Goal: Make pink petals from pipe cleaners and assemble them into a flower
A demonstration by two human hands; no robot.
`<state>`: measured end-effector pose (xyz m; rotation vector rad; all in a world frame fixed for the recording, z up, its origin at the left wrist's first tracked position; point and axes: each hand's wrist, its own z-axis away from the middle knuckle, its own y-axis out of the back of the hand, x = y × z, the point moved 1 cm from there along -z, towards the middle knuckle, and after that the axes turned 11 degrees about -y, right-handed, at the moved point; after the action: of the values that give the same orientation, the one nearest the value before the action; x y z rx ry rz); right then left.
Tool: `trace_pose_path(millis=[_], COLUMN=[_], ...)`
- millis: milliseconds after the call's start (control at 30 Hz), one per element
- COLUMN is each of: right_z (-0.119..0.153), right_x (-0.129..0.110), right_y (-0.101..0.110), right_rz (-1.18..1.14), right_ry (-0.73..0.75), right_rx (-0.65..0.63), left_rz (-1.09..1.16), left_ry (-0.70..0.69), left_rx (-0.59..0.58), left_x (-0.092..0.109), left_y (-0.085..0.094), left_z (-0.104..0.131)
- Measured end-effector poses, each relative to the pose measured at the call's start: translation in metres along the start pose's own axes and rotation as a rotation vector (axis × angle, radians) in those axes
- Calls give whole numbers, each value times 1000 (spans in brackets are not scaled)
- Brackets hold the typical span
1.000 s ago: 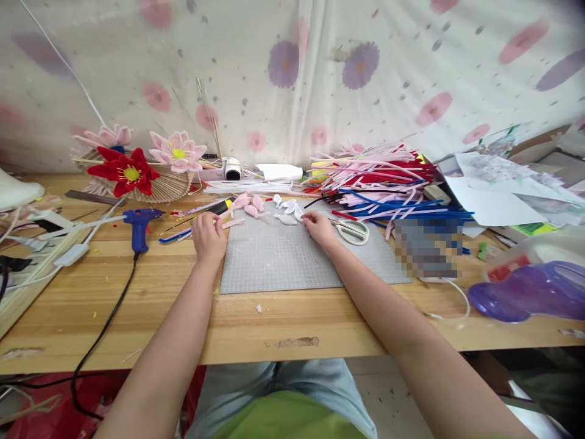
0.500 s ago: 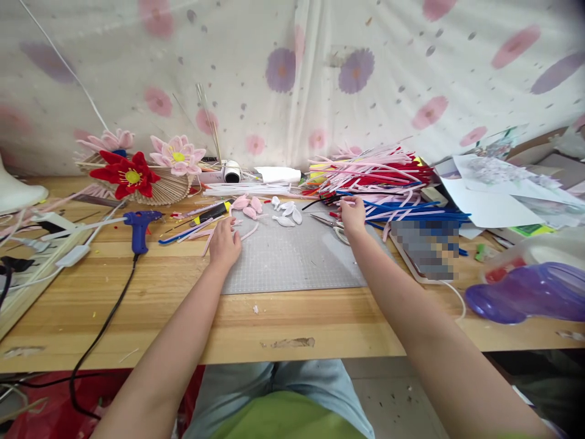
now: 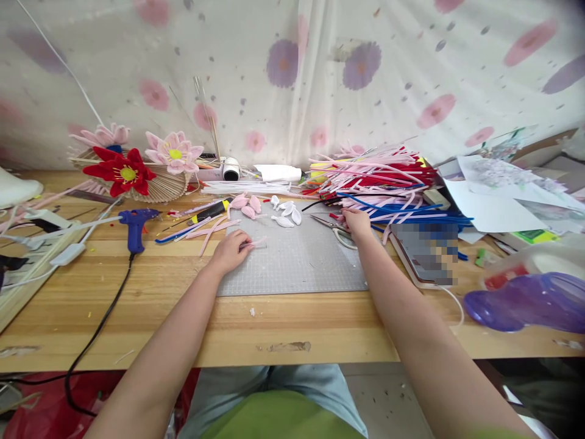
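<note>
My left hand [image 3: 232, 251] is over the left part of the grey cutting mat [image 3: 292, 265], its fingers pinched on a short pink pipe cleaner [image 3: 256, 244] that points right. At the mat's right side, my right hand [image 3: 358, 223] rests by the scissors [image 3: 325, 221], whose handles show beside and below the fingers. Those fingers are curled; what they hold, if anything, is hidden. Between the hands, toward the mat's back, lie pink petal shapes [image 3: 248, 211] and white petal shapes [image 3: 287, 209].
Pink, red and blue pipe cleaners [image 3: 379, 171] are heaped at the back right. A phone [image 3: 423, 256] lies right of my right forearm. At the left are a blue glue gun [image 3: 136, 228] with a trailing cord, a marker [image 3: 208, 212] and finished flowers [image 3: 125, 174].
My left hand has come away from the loose strips, moving down and right onto the mat with the pink pipe cleaner in its fingers. My right hand has shifted slightly downward near the scissors.
</note>
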<state>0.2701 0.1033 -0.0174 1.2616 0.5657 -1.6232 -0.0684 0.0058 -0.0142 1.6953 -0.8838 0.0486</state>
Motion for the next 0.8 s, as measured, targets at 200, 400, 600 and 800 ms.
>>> trace_pose_path(millis=[200, 400, 600, 800], right_z=[5, 3, -4, 40], right_x=[-12, -26, -30, -29], right_y=[6, -8, -16, -47], right_rz=[-186, -330, -435, -387], right_ry=[-157, -231, -289, -250], right_rx=[-71, -33, -25, -190], left_rz=[94, 183, 339, 560], left_ry=[104, 168, 254, 387], left_rx=[204, 208, 311, 431], left_x=[14, 13, 2, 2], left_y=[-7, -14, -14, -24], left_z=[-6, -6, -5, -18])
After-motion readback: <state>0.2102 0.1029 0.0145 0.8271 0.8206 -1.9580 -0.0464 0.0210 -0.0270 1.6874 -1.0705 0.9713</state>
